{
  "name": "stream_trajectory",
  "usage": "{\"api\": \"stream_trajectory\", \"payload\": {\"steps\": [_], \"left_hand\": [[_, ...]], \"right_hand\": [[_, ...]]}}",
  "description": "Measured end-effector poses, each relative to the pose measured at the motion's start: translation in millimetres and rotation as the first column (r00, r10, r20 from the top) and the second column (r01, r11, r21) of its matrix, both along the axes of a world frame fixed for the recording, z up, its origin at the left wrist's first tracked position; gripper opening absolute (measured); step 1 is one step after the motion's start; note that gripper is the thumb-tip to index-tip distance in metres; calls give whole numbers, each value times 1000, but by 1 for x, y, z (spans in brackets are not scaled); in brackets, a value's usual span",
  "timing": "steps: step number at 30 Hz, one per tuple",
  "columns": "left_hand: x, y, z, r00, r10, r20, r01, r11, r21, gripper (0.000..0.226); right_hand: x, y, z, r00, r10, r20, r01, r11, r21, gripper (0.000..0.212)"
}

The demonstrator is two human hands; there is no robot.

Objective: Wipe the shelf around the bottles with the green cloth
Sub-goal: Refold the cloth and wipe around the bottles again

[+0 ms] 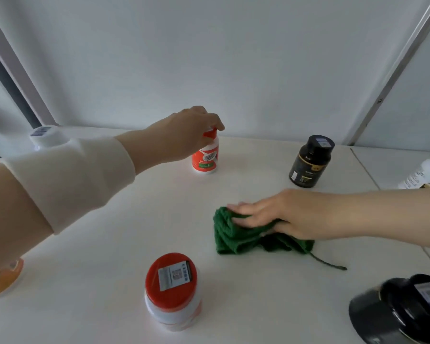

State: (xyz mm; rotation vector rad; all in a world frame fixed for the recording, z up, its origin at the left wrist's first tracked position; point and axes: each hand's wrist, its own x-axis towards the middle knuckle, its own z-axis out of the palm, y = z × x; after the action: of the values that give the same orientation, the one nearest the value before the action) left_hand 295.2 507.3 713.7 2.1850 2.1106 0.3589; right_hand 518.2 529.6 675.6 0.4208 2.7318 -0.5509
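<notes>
A bunched green cloth point(236, 238) lies on the white shelf point(114, 239), right of centre. My right hand point(271, 214) presses flat on top of it, fingers stretched to the left. A loose green thread point(329, 264) trails from the cloth to the right. My left hand point(184, 135) reaches to the back and grips the red cap of a small red-and-white bottle point(206, 157) that stands upright. A black bottle point(310, 161) stands at the back right, apart from both hands. A red-lidded white bottle point(171, 291) stands near the front.
A black jar point(402, 309) sits at the front right corner. An orange container point(3, 279) is at the front left, partly behind my sleeve. A white bottle point(47, 136) stands at the back left, another white container point(427, 173) at the far right. A white wall closes the back.
</notes>
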Motion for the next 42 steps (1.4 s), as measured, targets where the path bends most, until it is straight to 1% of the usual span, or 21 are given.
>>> {"api": "stream_trajectory", "payload": {"steps": [2,3,4,6,9,11,12,14,16,18,19,22,24,26,28,31,34,36,38,40,42], "left_hand": [[-2,0,0,1000,-13,24,13,1000,2,36],[-2,0,0,999,-17,30,17,1000,5,36],[-2,0,0,999,-18,32,17,1000,8,36],[-1,1,0,999,-15,28,15,1000,13,35],[0,1,1,1000,-6,31,5,1000,22,34],[0,0,0,1000,0,29,-1,1000,24,34],[0,0,0,1000,4,27,-5,1000,24,34],[0,0,-1,1000,3,13,-3,1000,27,34],[0,0,1,1000,1,6,-2,1000,25,35],[1,0,3,1000,2,1,-2,1000,8,35],[1,0,3,1000,-2,-3,2,1000,0,35],[-3,1,5,999,-38,-21,37,999,-14,37],[-6,0,9,997,-65,-49,63,997,-42,41],[-9,-2,16,994,-86,-66,82,994,-69,48],[-19,-9,26,991,-107,-83,103,993,-54,51],[-53,-29,40,986,-111,-126,109,994,-22,49],[-105,-54,42,978,-60,-202,47,997,-69,45],[-136,-66,36,973,-1,-230,-25,994,-109,45],[-158,-71,28,973,45,-226,-74,990,-124,46],[-172,-72,20,978,64,-199,-92,987,-132,45],[-179,-72,12,983,63,-170,-89,985,-149,43]], "right_hand": [[-17,21,-2,989,-148,-15,149,983,104,58],[-26,31,-3,981,-193,-14,193,969,157,58],[-32,39,-7,981,-194,-27,196,962,190,58],[-33,42,-12,990,-135,-46,141,974,179,58],[-29,10,-8,999,-34,-37,40,988,149,57],[-22,-18,-6,997,78,16,-79,996,30,57],[-19,-23,-7,995,96,11,-96,995,-20,58],[-25,-16,-8,999,46,-6,-46,999,-19,62],[-42,-1,-10,997,-52,-65,56,997,56,62],[-59,2,-12,987,-90,-131,103,990,97,61],[-64,0,-13,989,-71,-130,83,993,85,61],[-70,-14,-8,998,58,-35,-58,998,13,61],[-74,-19,-4,997,79,-22,-79,997,-1,62],[-86,-18,-5,998,25,-51,-25,1000,-1,63],[-107,-16,-8,995,-52,-82,52,999,1,66],[-144,-14,-8,985,-137,-104,142,989,40,66],[-179,-10,-6,978,-166,-126,181,977,115,60],[-190,-17,-4,985,-126,-116,140,982,126,61],[-190,-36,-1,996,-16,-88,25,994,102,61],[-186,-55,0,992,120,-47,-117,990,74,57],[-185,-59,-1,986,161,-37,-158,985,64,55]]}}
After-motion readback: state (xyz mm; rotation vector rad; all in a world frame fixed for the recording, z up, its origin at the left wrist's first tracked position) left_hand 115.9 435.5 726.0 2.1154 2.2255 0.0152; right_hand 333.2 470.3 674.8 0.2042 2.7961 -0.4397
